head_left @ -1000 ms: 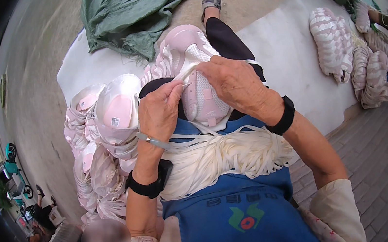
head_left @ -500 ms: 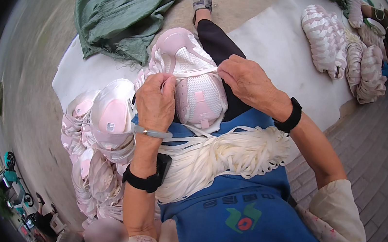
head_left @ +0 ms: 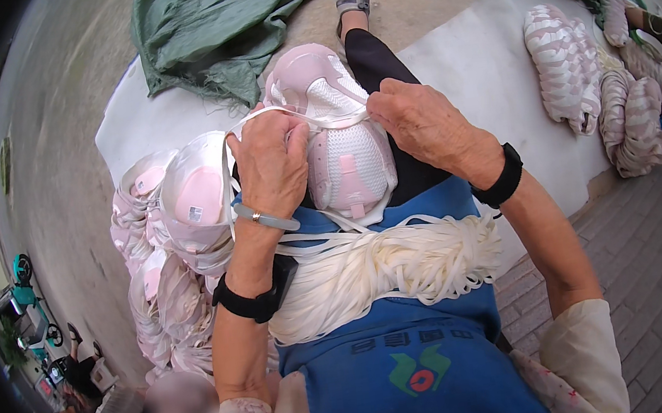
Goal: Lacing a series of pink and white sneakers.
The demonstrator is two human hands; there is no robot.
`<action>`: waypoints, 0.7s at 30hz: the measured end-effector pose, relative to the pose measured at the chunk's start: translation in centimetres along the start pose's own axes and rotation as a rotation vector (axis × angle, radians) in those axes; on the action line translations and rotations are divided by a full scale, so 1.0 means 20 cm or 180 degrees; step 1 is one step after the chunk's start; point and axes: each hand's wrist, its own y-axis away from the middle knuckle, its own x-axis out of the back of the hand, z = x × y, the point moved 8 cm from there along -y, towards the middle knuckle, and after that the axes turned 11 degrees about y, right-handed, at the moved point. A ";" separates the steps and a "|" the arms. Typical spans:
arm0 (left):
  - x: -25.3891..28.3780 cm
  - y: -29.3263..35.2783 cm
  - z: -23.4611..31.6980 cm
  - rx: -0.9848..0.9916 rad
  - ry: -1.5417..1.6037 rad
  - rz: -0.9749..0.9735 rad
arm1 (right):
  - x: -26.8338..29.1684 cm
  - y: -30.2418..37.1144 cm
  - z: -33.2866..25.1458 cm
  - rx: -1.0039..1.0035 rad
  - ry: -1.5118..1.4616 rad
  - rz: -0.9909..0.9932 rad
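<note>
The pink moulded cup [head_left: 344, 150] shows a matt, finely meshed fabric with a smooth padded rim. The white strap [head_left: 285, 115] across it looks like flat woven tape, slightly sheeny. The bundle of white straps [head_left: 389, 270] on the lap reads soft and ribbon-like. The blue apron [head_left: 402, 364] is plain matt cloth. Beyond, the green tarp [head_left: 215, 21] is crumpled woven sheeting, and the ground [head_left: 65, 91] is rough concrete.
</note>
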 end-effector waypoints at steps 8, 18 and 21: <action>0.02 -0.02 0.05 -0.0375 -0.0360 0.0090 | 0.01 -0.10 -0.07 0.0204 0.0505 -0.0406; -0.03 -0.06 0.15 -0.0772 -0.0488 -0.0099 | -0.06 -0.11 -0.01 0.0370 0.0105 -0.0540; -0.05 -0.04 0.19 -0.1181 -0.0657 0.0017 | -0.09 -0.12 0.00 0.0183 0.0402 -0.0738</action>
